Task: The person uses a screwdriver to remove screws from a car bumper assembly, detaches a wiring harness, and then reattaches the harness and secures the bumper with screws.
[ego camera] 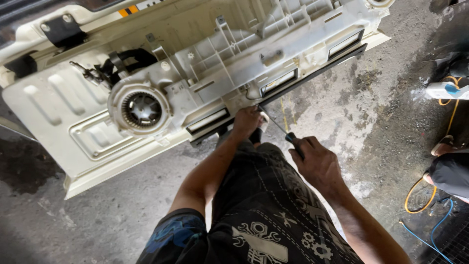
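Head view: screwdriver (286, 133) tip at the housing (205, 68) edge, risk of slipping.
Your right hand (317, 164) grips the handle; left hand (246, 122) apparently steadies the tip, so a slip could jab it.

1. The right hand (317, 164) grips a screwdriver (282, 131), its tip at the cream plastic unit (195, 78).
2. The left hand (246, 122) rests against that unit's lower edge.
3. Cables (430, 215) lie on the concrete floor (356, 98).

Bright, hard daylight, sharp focus, mild wide-angle edge distortion.
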